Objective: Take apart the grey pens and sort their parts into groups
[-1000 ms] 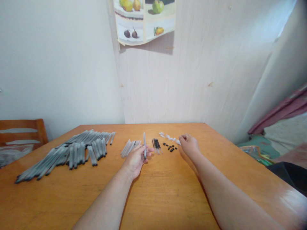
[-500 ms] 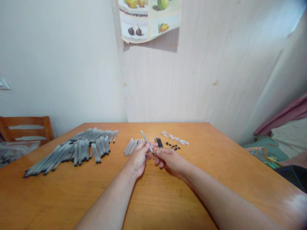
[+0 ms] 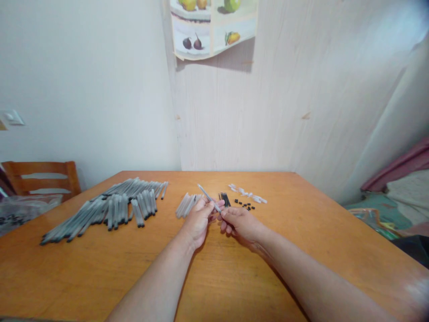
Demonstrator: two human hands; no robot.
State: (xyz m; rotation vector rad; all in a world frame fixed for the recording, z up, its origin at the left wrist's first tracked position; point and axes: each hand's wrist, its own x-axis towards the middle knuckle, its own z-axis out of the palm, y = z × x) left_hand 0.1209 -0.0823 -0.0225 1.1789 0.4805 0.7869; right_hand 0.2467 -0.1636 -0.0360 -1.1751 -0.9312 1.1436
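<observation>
My left hand grips a clear pen barrel that points up and away to the left. My right hand is closed at the barrel's near end, fingers pinched against it; what it pinches is too small to make out. Just beyond the hands lie a few clear barrels, a small bundle of black refills, several tiny black caps and several clear tips on the wooden table.
A large heap of finished grey pens covers the table's left side. A wooden chair with a plastic bag stands at far left. A fruit poster hangs on the wall. Bedding lies at right.
My right hand left the clear tips at the right and came to meet the left hand at the pen barrel. The barrel tilted from upright to leaning left.
</observation>
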